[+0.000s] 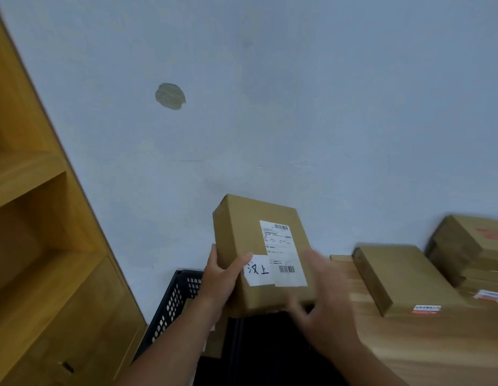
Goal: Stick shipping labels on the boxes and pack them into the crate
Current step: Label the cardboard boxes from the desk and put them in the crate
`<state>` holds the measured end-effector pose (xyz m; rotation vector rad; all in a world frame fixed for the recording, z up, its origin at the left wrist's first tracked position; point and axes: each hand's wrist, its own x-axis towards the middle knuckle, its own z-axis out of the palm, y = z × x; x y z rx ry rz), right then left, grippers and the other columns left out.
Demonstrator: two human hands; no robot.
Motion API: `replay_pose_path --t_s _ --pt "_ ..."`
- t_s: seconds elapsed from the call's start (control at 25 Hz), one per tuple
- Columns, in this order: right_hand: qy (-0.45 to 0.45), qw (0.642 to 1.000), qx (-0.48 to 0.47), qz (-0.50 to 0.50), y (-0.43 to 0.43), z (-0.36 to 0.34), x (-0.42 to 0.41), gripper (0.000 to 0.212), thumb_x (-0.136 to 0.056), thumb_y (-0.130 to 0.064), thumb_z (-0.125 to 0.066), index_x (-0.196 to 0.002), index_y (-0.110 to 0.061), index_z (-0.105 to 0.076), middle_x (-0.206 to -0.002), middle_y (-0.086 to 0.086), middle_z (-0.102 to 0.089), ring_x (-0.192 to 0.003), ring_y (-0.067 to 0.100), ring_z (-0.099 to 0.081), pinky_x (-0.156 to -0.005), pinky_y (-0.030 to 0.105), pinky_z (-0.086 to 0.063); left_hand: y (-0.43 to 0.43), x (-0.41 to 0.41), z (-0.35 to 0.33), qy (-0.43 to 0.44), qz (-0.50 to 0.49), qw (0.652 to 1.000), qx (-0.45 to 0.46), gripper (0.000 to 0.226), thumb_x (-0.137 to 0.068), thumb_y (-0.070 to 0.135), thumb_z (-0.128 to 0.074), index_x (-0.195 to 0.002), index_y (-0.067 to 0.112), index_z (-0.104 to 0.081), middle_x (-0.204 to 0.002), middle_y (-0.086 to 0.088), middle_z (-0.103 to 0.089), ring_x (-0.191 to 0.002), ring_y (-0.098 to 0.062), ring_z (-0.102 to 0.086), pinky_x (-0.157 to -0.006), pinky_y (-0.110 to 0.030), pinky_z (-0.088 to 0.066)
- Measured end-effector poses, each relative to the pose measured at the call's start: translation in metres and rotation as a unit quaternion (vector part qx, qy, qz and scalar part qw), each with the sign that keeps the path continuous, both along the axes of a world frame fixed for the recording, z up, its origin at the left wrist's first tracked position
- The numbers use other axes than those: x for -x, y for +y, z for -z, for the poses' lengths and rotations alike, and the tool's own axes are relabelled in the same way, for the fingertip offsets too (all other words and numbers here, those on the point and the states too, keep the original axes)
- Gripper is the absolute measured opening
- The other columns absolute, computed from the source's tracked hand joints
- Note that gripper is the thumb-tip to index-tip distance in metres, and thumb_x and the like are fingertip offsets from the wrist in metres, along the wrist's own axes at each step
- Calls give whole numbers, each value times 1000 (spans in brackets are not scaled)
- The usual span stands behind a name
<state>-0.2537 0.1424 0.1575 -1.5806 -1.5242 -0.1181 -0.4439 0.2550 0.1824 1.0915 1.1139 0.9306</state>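
Fingers of the left hand (220, 282) curl round the lower left edge of a cardboard box (242, 235), the thumb (243, 260) pressed flat on its front face. Motion blurs the right hand (323, 310) at the box's lower right corner; I cannot tell whether its fingers grip or only touch.

The box is held up in front of a pale wall (298, 107), above a black perforated crate (172, 305). Its long axis runs nearly upright, the top leaning a little left, the front facing the camera.

That face carries one printed shipping label (281, 246) with two barcodes, and one white sticker (257, 271) with handwritten characters overlapping the label's lower left.

To the right, a wooden table (409, 344) holds one flat box (404, 277) and a blurred stack of boxes (465, 246), their number unclear.
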Motion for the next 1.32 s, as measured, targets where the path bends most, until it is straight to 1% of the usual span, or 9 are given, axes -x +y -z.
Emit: replay_pose_path --t_s 0.04,0.12,0.24,0.32,0.44,0.64,0.76,1.16,1.32 --pt "133 986 30 91 2 -5 -20 79 -82 -56 -63 -149 -20 -44 -149 -3 -48 -138 15 -43 -114 35 -32 2 2 2 -13 13 1000 15 83 -61 56 -84 -134 39 -51 -114 6 -75 -102 -20 -74 -79 -41 -62" --pt "355 911 123 168 4 -12 -54 81 -83 -58 -67 -151 -24 -40 -149 -2 -48 -133 16 -48 -109 35 -39 4 5 6 -55 53 995 57 82 -63 55 -84 -136 36 -51 -116 -2 -76 -105 -28 -74 -84 -50 -62" --pt "529 822 209 41 7 -3 -72 52 -91 -50 -66 -139 -33 -56 -123 -9 -69 -97 9 -70 -73 24 -56 3 3 13 -82 109 988 75 84 -66 55 -85 -141 36 -52 -124 -12 -72 -113 -36 -70 -88 -56 -59" --pt "577 786 222 -26 7 5 -74 34 -90 -48 -68 -121 -33 -69 -110 -5 -77 -94 15 -75 -69 27 -58 5 2 15 -73 107 989 75 80 -69 55 -82 -141 36 -53 -124 -12 -72 -112 -36 -70 -84 -51 -59" --pt "578 792 195 -42 16 7 -77 32 -88 -43 -72 -117 -30 -71 -108 0 -78 -98 22 -75 -75 35 -58 10 5 21 -32 85 995 44 71 -75 55 -81 -139 36 -57 -121 -6 -74 -111 -29 -72 -90 -49 -59" --pt "558 816 147 -31 30 8 -95 32 -88 -41 -74 -118 -32 -70 -103 -6 -78 -92 14 -76 -67 29 -59 9 -3 27 -20 18 1000 -7 53 -68 61 -79 -119 47 -70 -113 3 -77 -106 -18 -74 -85 -40 -62" --pt "563 813 141 -34 32 11 -102 32 -87 -44 -74 -117 -35 -71 -102 -10 -78 -90 10 -75 -61 23 -59 9 -11 30 -25 7 1000 -18 65 -72 62 -74 -131 38 -66 -117 3 -76 -111 -18 -72 -94 -44 -60" --pt "533 836 134 14 65 51 -78 53 -69 -62 -72 -116 -38 -72 -107 -7 -77 -96 15 -74 -86 47 -61 38 12 51 11 6 1000 -23 59 -77 63 -67 -131 39 -66 -111 6 -78 -104 -15 -74 -80 -34 -63" --pt "516 844 144 30 102 66 -33 51 -71 -59 -70 -118 -38 -71 -106 -7 -77 -99 17 -74 -91 47 -59 85 57 70 19 11 1000 -18 48 -77 61 -68 -122 47 -66 -104 12 -78 -97 -6 -74 -69 -21 -60"
